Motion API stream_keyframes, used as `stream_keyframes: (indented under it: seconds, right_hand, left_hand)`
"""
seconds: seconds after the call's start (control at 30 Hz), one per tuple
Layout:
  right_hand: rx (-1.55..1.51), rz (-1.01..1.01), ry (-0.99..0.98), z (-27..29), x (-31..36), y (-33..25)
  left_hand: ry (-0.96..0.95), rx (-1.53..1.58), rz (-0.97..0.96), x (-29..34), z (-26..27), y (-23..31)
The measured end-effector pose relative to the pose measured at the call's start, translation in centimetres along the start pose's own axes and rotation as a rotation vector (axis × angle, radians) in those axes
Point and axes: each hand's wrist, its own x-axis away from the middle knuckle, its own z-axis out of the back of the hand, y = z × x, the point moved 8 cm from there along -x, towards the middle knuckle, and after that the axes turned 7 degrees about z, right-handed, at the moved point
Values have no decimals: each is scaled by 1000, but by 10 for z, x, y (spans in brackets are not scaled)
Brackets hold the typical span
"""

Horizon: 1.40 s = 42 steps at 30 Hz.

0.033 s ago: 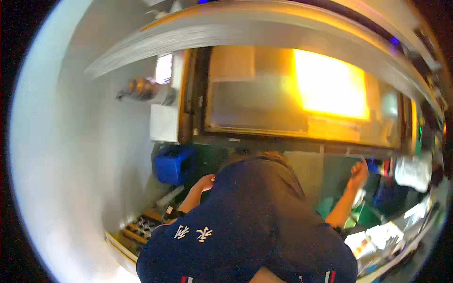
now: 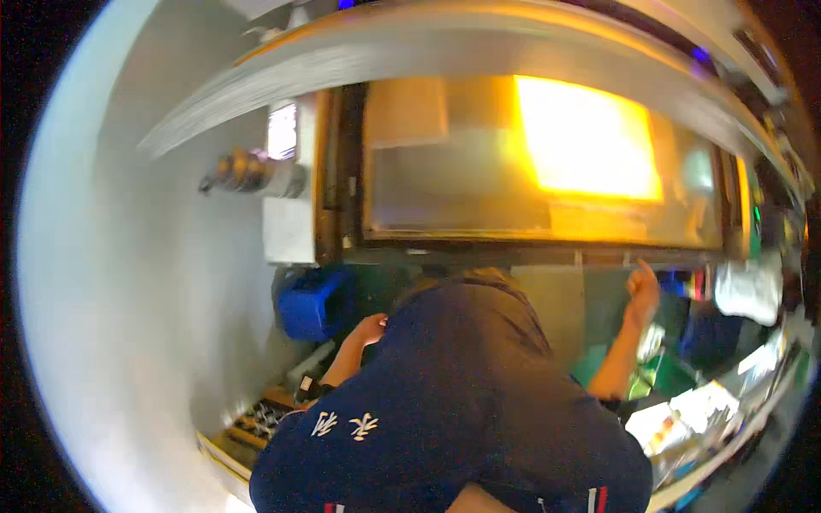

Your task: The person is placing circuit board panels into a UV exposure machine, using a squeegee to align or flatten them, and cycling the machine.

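Nearest is the front of a dark navy shirt filling the lower middle, much as in the earlier frame. Beside its left edge the left hand has kept about the same place, fingers curled; they are partly hidden, so I cannot tell whether it grasps anything. On the other side the right hand is raised with the index finger stretched out and the other fingers bent in; whether anything sits in the palm cannot be told. Compared with before, this hand is a little higher, its fingertip now at the lower edge of the dark frame, though contact is unclear. A blue bin is left of the left hand, and a white bundle is well right of the right hand. Beyond the body, the frame borders a wide window with a glaring yellow-white patch; the view of it has slid slightly up and left. Left of the window is a white box, and farther up runs a grey beam.
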Motion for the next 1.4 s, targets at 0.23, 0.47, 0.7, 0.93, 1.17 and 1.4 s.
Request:
stream_keyframes:
  seconds: [0.23,0.47,0.7,0.93,1.17,1.4]
  right_hand:
    - [763,205,-447,-283,41,-13]
    - [356,-54,-550,-341,70,27]
    - [-310,-268,384,-306,68,26]
    - [1063,611,46,-341,100,-43]
    - [5,-322,-65,-322,161,54]
    - [332,-106,283,-250,189,54]
  left_hand:
    - [30,366,-107,-45,69,18]
    - [152,168,-409,-31,128,72]
    - [118,165,-442,5,150,76]
    - [-73,118,-540,2,139,86]
    - [-151,-80,-651,8,135,153]
    - [-256,-182,-837,-27,118,180]
